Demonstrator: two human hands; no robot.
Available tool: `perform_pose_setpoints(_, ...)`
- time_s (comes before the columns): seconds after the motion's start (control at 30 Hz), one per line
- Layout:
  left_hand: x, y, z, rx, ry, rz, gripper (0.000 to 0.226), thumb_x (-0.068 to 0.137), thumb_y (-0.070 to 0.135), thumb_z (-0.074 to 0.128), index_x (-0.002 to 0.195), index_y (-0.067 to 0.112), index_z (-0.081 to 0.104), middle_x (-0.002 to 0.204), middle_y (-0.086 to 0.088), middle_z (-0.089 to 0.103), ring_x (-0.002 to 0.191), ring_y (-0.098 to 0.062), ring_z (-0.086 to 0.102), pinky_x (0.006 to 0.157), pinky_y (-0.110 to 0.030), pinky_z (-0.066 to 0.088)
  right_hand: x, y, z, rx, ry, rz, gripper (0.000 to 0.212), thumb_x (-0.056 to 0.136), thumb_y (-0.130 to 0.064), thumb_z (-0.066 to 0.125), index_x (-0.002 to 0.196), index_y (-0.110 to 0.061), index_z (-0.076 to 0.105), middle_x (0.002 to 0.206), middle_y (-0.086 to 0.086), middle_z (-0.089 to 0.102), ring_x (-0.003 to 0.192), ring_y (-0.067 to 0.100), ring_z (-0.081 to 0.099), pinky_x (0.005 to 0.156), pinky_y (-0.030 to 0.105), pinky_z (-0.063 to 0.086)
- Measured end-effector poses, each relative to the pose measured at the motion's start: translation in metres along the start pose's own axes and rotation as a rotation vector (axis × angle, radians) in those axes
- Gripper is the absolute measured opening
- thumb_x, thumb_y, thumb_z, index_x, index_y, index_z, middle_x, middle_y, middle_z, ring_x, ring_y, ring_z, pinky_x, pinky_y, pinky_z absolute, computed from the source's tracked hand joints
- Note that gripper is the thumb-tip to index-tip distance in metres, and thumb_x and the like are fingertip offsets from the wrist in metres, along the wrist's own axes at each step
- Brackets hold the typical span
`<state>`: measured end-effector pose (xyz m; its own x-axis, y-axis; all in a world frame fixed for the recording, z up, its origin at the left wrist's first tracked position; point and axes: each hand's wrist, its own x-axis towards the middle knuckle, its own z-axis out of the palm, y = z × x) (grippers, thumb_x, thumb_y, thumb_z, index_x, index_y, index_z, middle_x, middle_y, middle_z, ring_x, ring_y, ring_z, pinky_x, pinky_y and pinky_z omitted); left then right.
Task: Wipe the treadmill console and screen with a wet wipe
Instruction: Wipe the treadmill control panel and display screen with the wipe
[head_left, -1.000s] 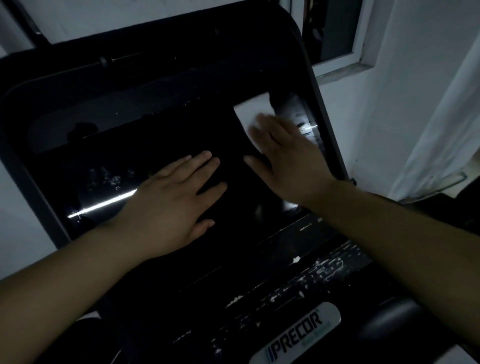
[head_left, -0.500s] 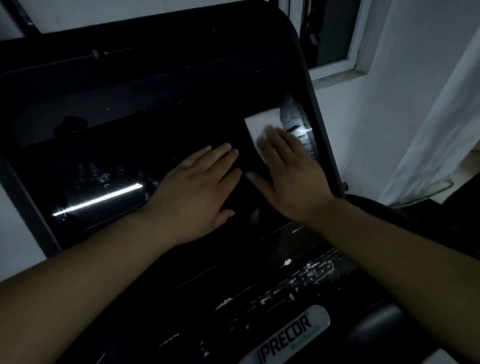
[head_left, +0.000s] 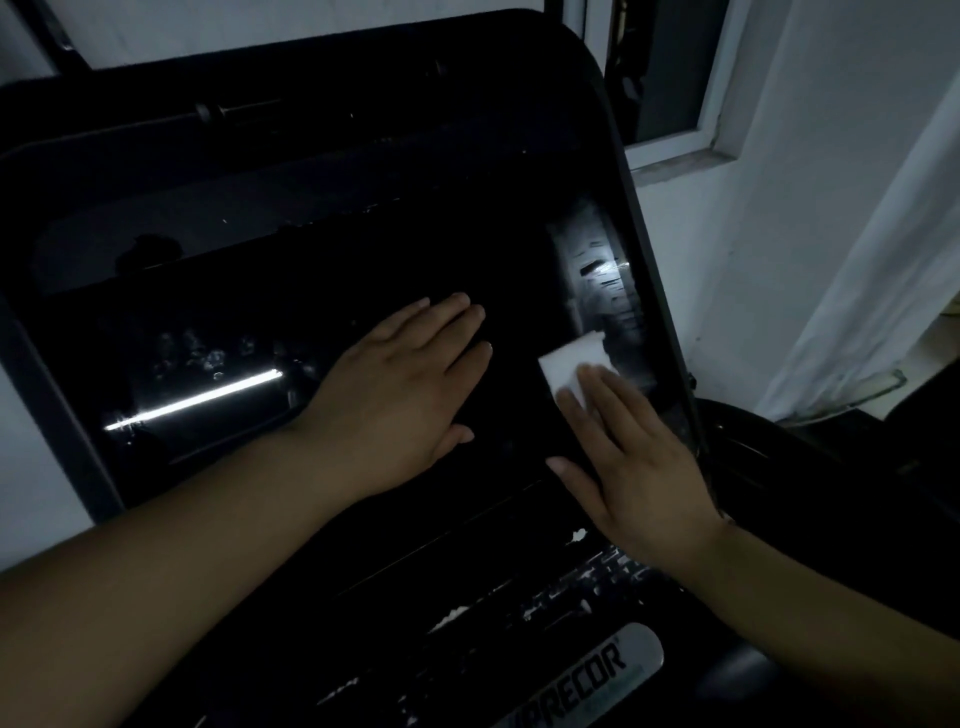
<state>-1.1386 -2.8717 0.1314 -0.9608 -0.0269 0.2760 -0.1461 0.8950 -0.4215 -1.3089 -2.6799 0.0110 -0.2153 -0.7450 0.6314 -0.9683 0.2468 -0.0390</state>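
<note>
The person leans over the treadmill console (head_left: 322, 171), and everything here is placed relative to its dark glossy screen (head_left: 291, 332). The right hand (head_left: 636, 470) lies flat at the screen's right edge, its straight fingers (head_left: 597, 400) pressing the wet wipe (head_left: 571, 366) against the panel rather than curling round it; a flat press probably spreads the wipe and keeps its damp face on the surface. The wipe, a pale folded square, shows just beyond those fingertips, beside a greyer strip (head_left: 597, 275) that runs up the screen's right border.

The left hand (head_left: 405, 395) rests palm-down near the middle of the screen, fingers extended and relaxed, holding nothing. It seems set there to steady the console while the other hand works.

Below the screen lies a worn keypad area (head_left: 597, 577) with flaking marks, and lower still a silver brand plate (head_left: 602, 675). These lower parts likely still need wiping.
</note>
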Motion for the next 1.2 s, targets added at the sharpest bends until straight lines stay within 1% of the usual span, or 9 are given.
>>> perform_pose_setpoints(0.17, 0.001, 0.001, -0.004, 0.005, -0.017, -0.012, 0.082, 0.076, 0.052, 0.078, 0.140, 0.007, 0.054, 0.157, -0.020, 0.041, 0.150, -0.033, 0.031, 0.122, -0.048, 0.027, 0.082, 0.016, -0.005, -0.025, 0.095, 0.026, 0.066, 0.106, -0.051, 0.044, 0.149, 0.000, 0.046, 0.156, 0.026, 0.043, 0.149, 0.041, 0.036, 0.124, 0.046, 0.032)
perform_pose_setpoints(0.33, 0.002, 0.001, -0.005, -0.004, -0.021, -0.016, 0.082, 0.074, 0.051, 0.080, 0.138, 0.007, 0.056, 0.156, -0.020, 0.043, 0.149, -0.034, 0.033, 0.122, -0.047, 0.027, 0.131, 0.026, -0.010, -0.026, 0.118, 0.047, 0.069, 0.104, -0.053, 0.046, 0.148, -0.001, 0.047, 0.155, 0.027, 0.045, 0.147, 0.041, 0.038, 0.121, 0.047, 0.036)
perform_pose_setpoints(0.53, 0.001, 0.001, -0.004, -0.014, -0.001, -0.024, 0.082, 0.074, 0.051, 0.080, 0.139, 0.008, 0.055, 0.157, -0.019, 0.042, 0.150, -0.032, 0.032, 0.122, -0.045, 0.024, 0.040, 0.009, -0.005, 0.010, 0.053, 0.021, 0.065, 0.105, -0.050, 0.048, 0.147, -0.001, 0.049, 0.157, 0.024, 0.043, 0.150, 0.039, 0.035, 0.124, 0.045, 0.032)
perform_pose_setpoints(0.63, -0.001, 0.000, -0.002, -0.011, 0.008, -0.025, 0.082, 0.075, 0.052, 0.079, 0.140, 0.008, 0.054, 0.157, -0.019, 0.041, 0.150, -0.031, 0.032, 0.122, -0.044, 0.023, -0.019, -0.003, -0.001, 0.046, -0.053, 0.024, 0.065, 0.106, -0.050, 0.047, 0.148, -0.001, 0.048, 0.160, 0.022, 0.038, 0.154, 0.034, 0.028, 0.122, 0.048, 0.036)
perform_pose_setpoints(0.73, -0.001, -0.001, -0.001, -0.017, 0.008, -0.020, 0.082, 0.076, 0.052, 0.077, 0.141, 0.008, 0.053, 0.158, -0.018, 0.040, 0.150, -0.031, 0.031, 0.122, -0.045, 0.023, -0.033, -0.003, 0.003, 0.050, -0.075, 0.016, 0.065, 0.106, -0.049, 0.048, 0.147, 0.001, 0.049, 0.161, 0.022, 0.038, 0.155, 0.033, 0.027, 0.119, 0.051, 0.039)
perform_pose_setpoints(0.83, 0.000, 0.000, -0.001, -0.016, -0.005, -0.024, 0.083, 0.077, 0.053, 0.077, 0.142, 0.008, 0.052, 0.159, -0.018, 0.039, 0.151, -0.031, 0.029, 0.123, -0.046, 0.024, 0.004, 0.006, 0.002, 0.059, 0.006, -0.005, 0.062, 0.105, -0.044, 0.052, 0.141, 0.007, 0.052, 0.157, 0.027, 0.042, 0.152, 0.039, 0.032, 0.122, 0.050, 0.035)
perform_pose_setpoints(0.93, 0.000, 0.000, -0.003, -0.023, -0.010, -0.023, 0.082, 0.078, 0.053, 0.076, 0.142, 0.009, 0.052, 0.160, -0.018, 0.038, 0.151, -0.031, 0.028, 0.123, -0.045, 0.022, 0.069, 0.020, -0.004, 0.037, 0.079, 0.006, 0.060, 0.106, -0.044, 0.049, 0.138, 0.007, 0.052, 0.154, 0.029, 0.044, 0.149, 0.043, 0.034, 0.123, 0.050, 0.032)
perform_pose_setpoints(1.07, 0.001, 0.000, -0.004, -0.031, -0.014, -0.020, 0.082, 0.074, 0.052, 0.080, 0.139, 0.008, 0.055, 0.157, -0.019, 0.042, 0.150, -0.033, 0.032, 0.122, -0.047, 0.026, 0.151, 0.030, -0.016, 0.030, 0.103, 0.044, 0.065, 0.104, -0.051, 0.045, 0.138, 0.004, 0.051, 0.154, 0.029, 0.044, 0.147, 0.044, 0.036, 0.122, 0.052, 0.034)
perform_pose_setpoints(1.2, 0.001, -0.001, -0.003, -0.027, -0.009, -0.018, 0.083, 0.073, 0.052, 0.080, 0.139, 0.008, 0.055, 0.156, -0.019, 0.042, 0.149, -0.033, 0.033, 0.122, -0.047, 0.026, 0.158, 0.035, -0.017, 0.026, 0.096, 0.031, 0.067, 0.105, -0.052, 0.043, 0.144, 0.002, 0.048, 0.156, 0.029, 0.042, 0.148, 0.044, 0.035, 0.121, 0.054, 0.034)
